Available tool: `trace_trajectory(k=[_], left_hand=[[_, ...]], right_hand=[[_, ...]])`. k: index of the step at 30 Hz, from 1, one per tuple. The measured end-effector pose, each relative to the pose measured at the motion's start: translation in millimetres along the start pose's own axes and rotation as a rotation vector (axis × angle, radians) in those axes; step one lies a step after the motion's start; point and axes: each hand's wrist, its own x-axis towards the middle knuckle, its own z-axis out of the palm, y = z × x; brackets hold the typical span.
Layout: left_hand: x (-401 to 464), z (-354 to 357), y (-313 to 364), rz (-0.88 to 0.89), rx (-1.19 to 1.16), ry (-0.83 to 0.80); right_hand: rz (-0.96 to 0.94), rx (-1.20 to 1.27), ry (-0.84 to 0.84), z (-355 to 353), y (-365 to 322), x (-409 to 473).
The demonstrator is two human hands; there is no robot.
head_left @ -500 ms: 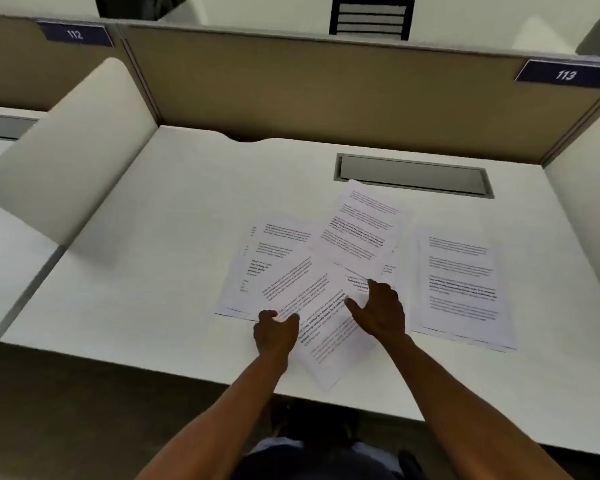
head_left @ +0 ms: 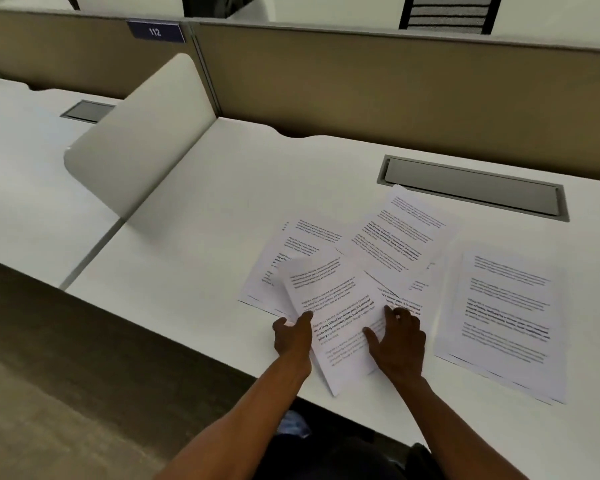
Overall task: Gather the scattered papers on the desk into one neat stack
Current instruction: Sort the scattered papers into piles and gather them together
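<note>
head view: top sheet lies tilted near the white desk front edge, left hand pinching its left edge, right hand pressed flat and open on it. more printed pages fan right and beyond.

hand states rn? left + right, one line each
Left hand: pinching the left edge of the tilted front sheet.
Right hand: open, flat, pressing on that sheet; grips nothing.

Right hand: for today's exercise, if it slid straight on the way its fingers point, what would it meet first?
Probably the tilted sheet beyond the right hand, overlapping the page it presses; the grey desk slot lies further on. Overlap order is uncertain.
</note>
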Motion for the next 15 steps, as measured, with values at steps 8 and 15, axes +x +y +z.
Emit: trace_trajectory(k=[8, 15], left_hand=[[5.1, -5.0, -2.3, 0.069, 0.052, -0.069], [-4.0, -8.5, -14.0, 0.401, 0.281, -0.091]], right_hand=[[-0.009, 0.006, -0.005, 3.2, 1.3, -1.4], [0.054, 0.066, 0.031, 4.4, -6.5, -2.9]])
